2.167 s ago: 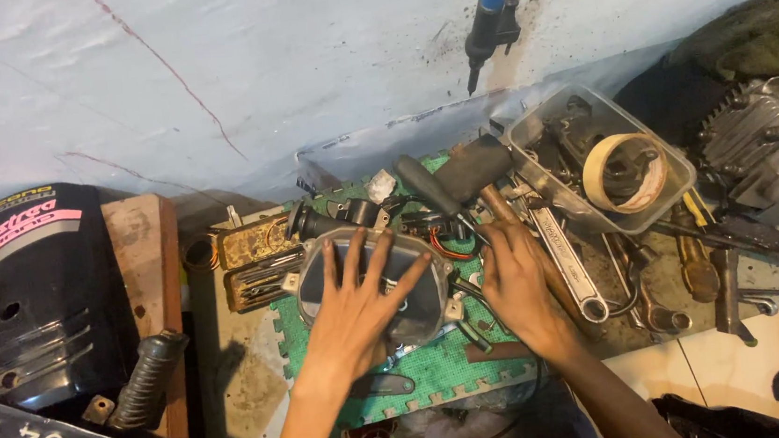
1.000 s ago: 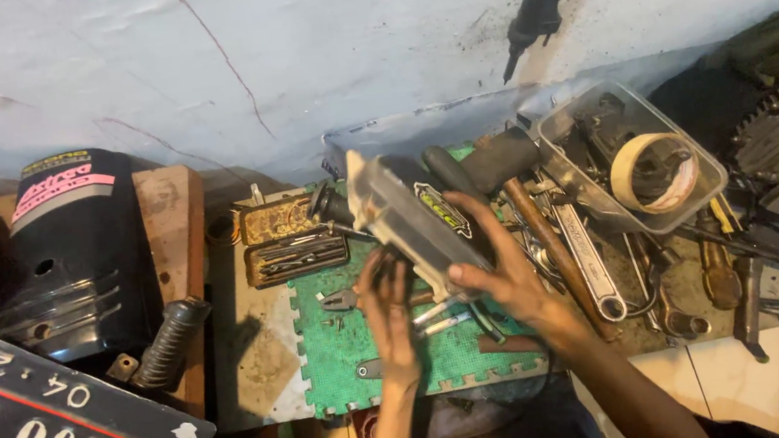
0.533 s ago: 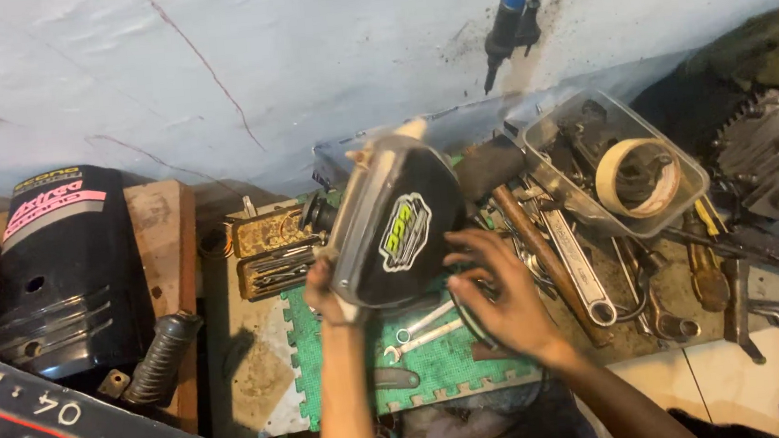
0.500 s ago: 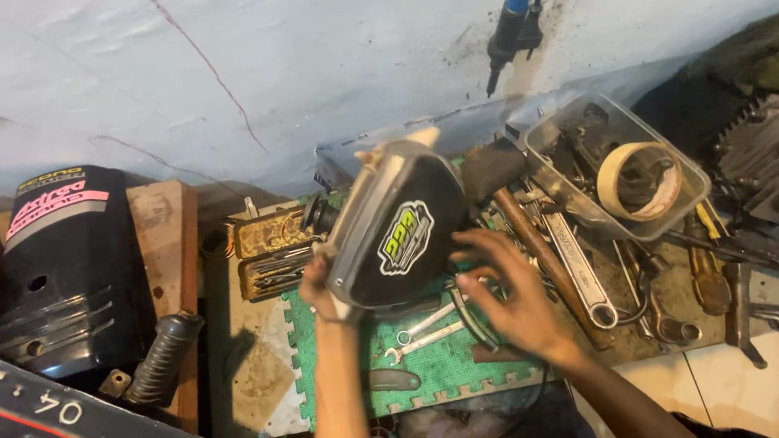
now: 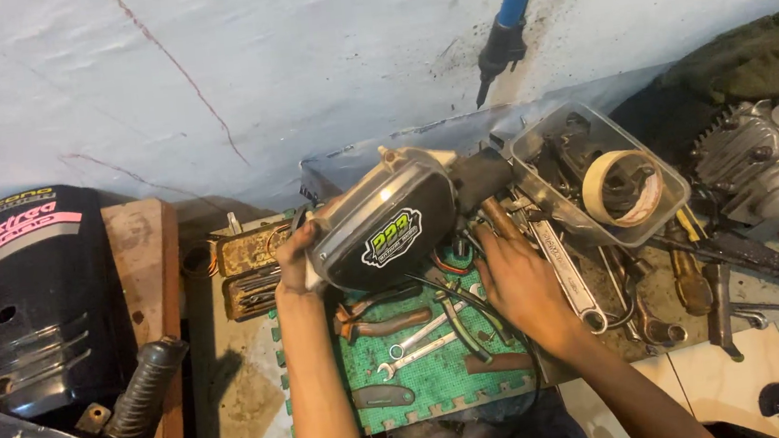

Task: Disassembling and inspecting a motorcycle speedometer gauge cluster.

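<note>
My left hand grips the left edge of a black motorcycle headlight housing with a green sticker, holding it tilted above a green foam mat. My right hand rests palm down on the tools just right of the housing, fingers spread, holding nothing that I can see. On the mat below lie two small spanners, pliers with reddish handles and another pair of pliers. A black cable runs from the housing down past my right wrist.
A clear plastic tub with a tape roll stands at the right, with wrenches and screwdrivers around it. An engine part sits far right. A black motorcycle cover, a rubber grip and a socket case lie left.
The housing lay flat on the mat under both hands; my left hand lifted and tilted it up. My right hand let go and moved down onto the tools.
</note>
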